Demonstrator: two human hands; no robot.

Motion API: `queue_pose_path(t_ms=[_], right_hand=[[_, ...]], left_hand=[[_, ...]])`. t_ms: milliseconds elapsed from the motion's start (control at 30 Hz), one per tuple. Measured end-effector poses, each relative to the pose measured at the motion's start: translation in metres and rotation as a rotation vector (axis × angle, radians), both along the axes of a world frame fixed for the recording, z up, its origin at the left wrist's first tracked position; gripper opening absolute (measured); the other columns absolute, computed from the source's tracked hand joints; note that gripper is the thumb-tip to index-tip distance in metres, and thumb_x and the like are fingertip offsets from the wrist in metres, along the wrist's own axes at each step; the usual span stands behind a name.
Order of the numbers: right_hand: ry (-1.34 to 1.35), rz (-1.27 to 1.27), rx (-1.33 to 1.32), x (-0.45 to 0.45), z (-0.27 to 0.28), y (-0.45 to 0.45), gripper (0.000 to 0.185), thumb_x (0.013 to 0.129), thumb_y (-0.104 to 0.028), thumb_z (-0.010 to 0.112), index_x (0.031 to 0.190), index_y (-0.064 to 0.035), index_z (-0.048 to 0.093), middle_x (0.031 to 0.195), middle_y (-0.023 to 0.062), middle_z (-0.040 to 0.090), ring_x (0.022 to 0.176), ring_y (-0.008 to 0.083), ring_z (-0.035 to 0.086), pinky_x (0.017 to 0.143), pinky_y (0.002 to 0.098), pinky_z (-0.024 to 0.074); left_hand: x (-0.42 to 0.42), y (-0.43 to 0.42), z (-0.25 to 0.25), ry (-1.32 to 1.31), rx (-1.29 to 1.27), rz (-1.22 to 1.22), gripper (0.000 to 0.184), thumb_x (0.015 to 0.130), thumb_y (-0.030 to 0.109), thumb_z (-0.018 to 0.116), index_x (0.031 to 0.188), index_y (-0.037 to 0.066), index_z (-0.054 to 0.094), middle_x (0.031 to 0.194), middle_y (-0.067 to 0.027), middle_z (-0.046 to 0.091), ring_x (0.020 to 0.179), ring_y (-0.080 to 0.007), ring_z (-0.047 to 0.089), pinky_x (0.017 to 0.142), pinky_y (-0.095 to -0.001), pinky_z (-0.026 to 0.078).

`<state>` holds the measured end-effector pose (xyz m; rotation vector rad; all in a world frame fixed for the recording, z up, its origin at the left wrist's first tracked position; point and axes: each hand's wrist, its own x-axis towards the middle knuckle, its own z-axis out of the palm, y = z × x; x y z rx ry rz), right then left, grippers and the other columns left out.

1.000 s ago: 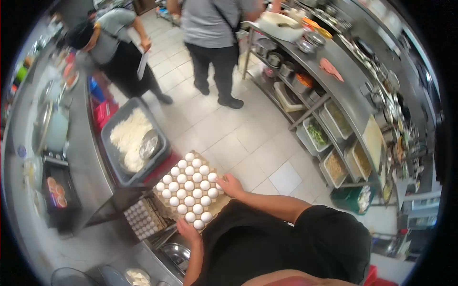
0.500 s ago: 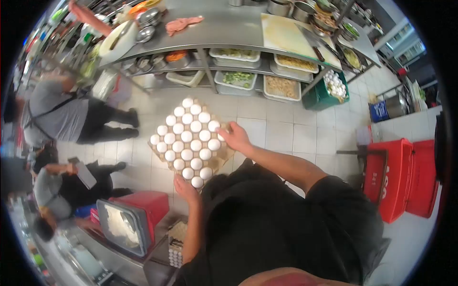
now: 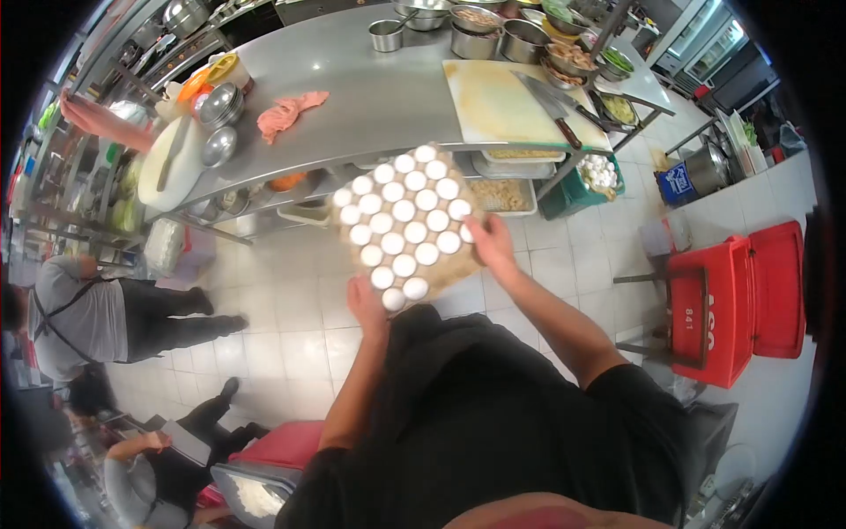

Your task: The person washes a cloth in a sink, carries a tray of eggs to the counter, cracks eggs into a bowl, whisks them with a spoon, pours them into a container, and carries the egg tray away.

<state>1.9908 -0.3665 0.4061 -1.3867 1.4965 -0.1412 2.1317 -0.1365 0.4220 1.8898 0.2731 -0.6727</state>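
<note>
Between my two hands is a cardboard egg tray (image 3: 449,275) filled with rows of white eggs (image 3: 404,210). My left hand (image 3: 366,304) grips its near left corner, fingers partly hidden beneath it. On the right edge my right hand (image 3: 492,242) is closed, thumb on top beside an egg and the other fingers out of sight underneath. The tray hangs in front of my body, its far edge overlapping the front of the steel table (image 3: 379,110) in view.
On the table lie a pink cloth (image 3: 289,115), a cutting board (image 3: 493,101) with knives (image 3: 564,123), and several metal pots. A green bin (image 3: 564,201) of eggs stands below right. Red cooler (image 3: 714,309) at right; two people (image 3: 79,313) at left; flour bin (image 3: 256,489) near my left side.
My view has turned, and I am closer to the table. The egg tray, still in both hands, now appears farther right and higher, overlapping the table's front edge.
</note>
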Motion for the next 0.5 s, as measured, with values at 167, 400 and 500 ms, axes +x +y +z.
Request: queue_pose_path(t_ms=[167, 400, 500], right_hand=[[0.136, -0.209, -0.084, 0.060, 0.104, -0.052, 0.056, 0.084, -0.047, 0.068, 0.097, 0.0071, 0.061, 0.089, 0.0195, 0.066, 0.083, 0.0261, 0.058, 0.077, 0.0396, 0.0462], [-0.033, -0.694, -0.005, 0.236, 0.179, -0.387, 0.034, 0.090, -0.026, 0.066, 0.102, 0.0057, 0.065, 0.097, 0.0100, 0.067, 0.086, 0.0143, 0.057, 0.078, 0.0308, 0.0463], [0.016, -0.700, -0.096, 0.247, 0.166, -0.509, 0.043, 0.088, -0.033, 0.068, 0.097, 0.0086, 0.064, 0.090, 0.0127, 0.067, 0.082, 0.0175, 0.056, 0.077, 0.0327, 0.0463]], left_hand=[[0.124, -0.086, 0.080, -0.168, 0.127, -0.522, 0.034, 0.098, 0.027, 0.047, 0.098, -0.005, 0.061, 0.091, -0.0158, 0.063, 0.087, -0.0237, 0.057, 0.081, -0.0385, 0.045], [0.339, -0.506, 0.112, 0.050, 0.046, -0.655, 0.041, 0.097, 0.034, 0.050, 0.094, -0.005, 0.062, 0.090, -0.0223, 0.062, 0.086, -0.0321, 0.058, 0.080, -0.0423, 0.045], [0.372, -0.655, 0.111, -0.146, 0.067, -0.883, 0.042, 0.096, 0.034, 0.050, 0.091, -0.006, 0.062, 0.086, -0.0229, 0.062, 0.083, -0.0317, 0.059, 0.079, -0.0436, 0.045]])
